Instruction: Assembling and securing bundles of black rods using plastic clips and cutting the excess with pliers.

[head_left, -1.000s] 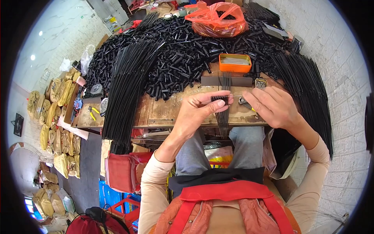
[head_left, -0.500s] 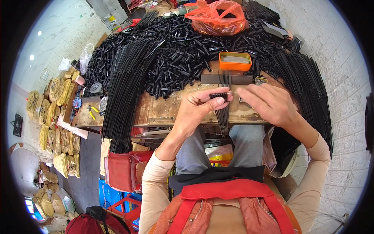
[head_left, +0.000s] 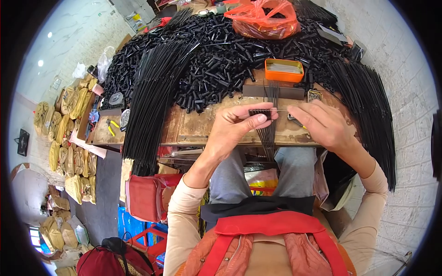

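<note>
My left hand (head_left: pixel 231 126) pinches a short black ridged piece (head_left: pixel 258 112), like a row of small teeth, between thumb and fingers above the table's front edge. A thin pale needle-like pin (head_left: pixel 282 110) runs from the right end of that piece. Its other end is between the closed fingertips of my right hand (head_left: pixel 324 124). Below the left fingers, several thin black rods (head_left: pixel 267 140) lie together over the table edge, their far ends on a dark bar (head_left: pixel 251 91). An orange box (head_left: pixel 277 76) behind the bar holds many thin pale pins.
Black tubular parts (head_left: pixel 216 66) are heaped across the wooden table (head_left: pixel 184 129). Bundles of long black rods hang over its edge at left (head_left: pixel 149 106) and right (head_left: pixel 368 101). Yellow-handled pliers (head_left: pixel 111 127) lie at left. A red plastic bag (head_left: pixel 264 23) sits on the heap.
My right fingertips have drawn slightly away from the left hand, and more of the thin pin shows between them. The whole view has shifted a little.
</note>
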Demonstrator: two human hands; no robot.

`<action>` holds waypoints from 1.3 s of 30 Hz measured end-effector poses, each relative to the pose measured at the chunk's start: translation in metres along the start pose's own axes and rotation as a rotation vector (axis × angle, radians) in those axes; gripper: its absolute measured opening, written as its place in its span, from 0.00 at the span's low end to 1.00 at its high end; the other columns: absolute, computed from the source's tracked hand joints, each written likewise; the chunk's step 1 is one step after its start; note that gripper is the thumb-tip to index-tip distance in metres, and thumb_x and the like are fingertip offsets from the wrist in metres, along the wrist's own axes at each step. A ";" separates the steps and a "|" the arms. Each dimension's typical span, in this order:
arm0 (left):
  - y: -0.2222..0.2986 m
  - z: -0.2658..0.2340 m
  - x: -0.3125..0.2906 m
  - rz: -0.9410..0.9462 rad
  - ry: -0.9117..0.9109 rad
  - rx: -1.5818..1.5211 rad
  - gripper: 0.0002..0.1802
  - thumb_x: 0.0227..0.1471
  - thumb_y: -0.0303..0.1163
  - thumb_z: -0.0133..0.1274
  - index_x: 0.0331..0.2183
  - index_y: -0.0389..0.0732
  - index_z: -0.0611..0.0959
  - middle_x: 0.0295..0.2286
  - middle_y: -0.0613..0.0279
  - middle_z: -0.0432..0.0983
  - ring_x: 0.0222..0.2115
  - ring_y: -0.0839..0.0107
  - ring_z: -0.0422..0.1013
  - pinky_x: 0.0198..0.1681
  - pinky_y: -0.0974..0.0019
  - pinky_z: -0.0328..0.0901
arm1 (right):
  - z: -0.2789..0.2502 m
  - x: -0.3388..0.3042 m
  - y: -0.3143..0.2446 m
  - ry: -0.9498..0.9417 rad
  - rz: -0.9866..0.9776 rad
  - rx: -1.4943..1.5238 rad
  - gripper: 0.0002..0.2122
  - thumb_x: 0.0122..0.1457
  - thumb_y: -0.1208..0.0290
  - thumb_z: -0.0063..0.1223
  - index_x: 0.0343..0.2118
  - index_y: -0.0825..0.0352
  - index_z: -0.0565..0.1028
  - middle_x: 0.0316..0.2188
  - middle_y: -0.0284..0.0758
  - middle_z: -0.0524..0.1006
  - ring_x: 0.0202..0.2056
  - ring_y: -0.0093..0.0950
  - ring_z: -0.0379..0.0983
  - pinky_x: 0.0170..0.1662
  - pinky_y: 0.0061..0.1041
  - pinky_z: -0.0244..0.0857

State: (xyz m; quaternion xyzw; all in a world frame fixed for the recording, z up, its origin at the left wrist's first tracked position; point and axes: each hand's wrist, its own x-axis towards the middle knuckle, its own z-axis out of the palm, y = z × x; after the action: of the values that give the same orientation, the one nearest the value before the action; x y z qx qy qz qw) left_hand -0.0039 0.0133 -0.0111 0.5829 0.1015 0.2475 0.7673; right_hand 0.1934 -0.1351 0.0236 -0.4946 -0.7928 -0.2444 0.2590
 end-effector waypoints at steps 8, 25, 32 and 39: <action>-0.009 -0.002 -0.003 -0.065 -0.032 0.017 0.19 0.54 0.25 0.57 0.48 0.33 0.79 0.41 0.54 0.79 0.43 0.68 0.75 0.50 0.66 0.71 | 0.004 0.013 0.007 0.027 0.047 0.100 0.16 0.50 0.76 0.54 0.43 0.71 0.77 0.38 0.43 0.77 0.35 0.37 0.76 0.35 0.29 0.71; -0.114 -0.023 0.020 0.362 -0.352 1.451 0.45 0.37 0.50 0.65 0.59 0.53 0.69 0.63 0.49 0.50 0.64 0.48 0.47 0.64 0.45 0.45 | 0.151 -0.024 0.192 -0.201 0.460 -0.010 0.06 0.55 0.71 0.52 0.31 0.67 0.79 0.30 0.42 0.79 0.35 0.42 0.76 0.39 0.38 0.70; -0.123 -0.032 0.022 0.373 -0.388 1.538 0.41 0.44 0.52 0.59 0.60 0.56 0.68 0.63 0.50 0.51 0.63 0.52 0.50 0.64 0.46 0.47 | 0.190 -0.031 0.233 -0.450 0.457 -0.063 0.06 0.51 0.72 0.51 0.26 0.67 0.79 0.27 0.46 0.79 0.33 0.45 0.77 0.37 0.41 0.72; -0.109 -0.027 0.025 0.334 -0.429 1.581 0.46 0.42 0.53 0.60 0.62 0.61 0.62 0.64 0.51 0.47 0.65 0.53 0.46 0.65 0.46 0.44 | 0.190 -0.021 0.227 -0.411 0.484 -0.014 0.06 0.52 0.72 0.51 0.26 0.68 0.78 0.28 0.43 0.78 0.34 0.43 0.76 0.39 0.40 0.70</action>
State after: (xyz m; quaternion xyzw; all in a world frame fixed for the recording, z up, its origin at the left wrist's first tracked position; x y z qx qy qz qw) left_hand 0.0340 0.0267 -0.1188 0.9912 0.0093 0.0977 0.0884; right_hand 0.3762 0.0625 -0.1019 -0.7096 -0.6862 -0.0760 0.1405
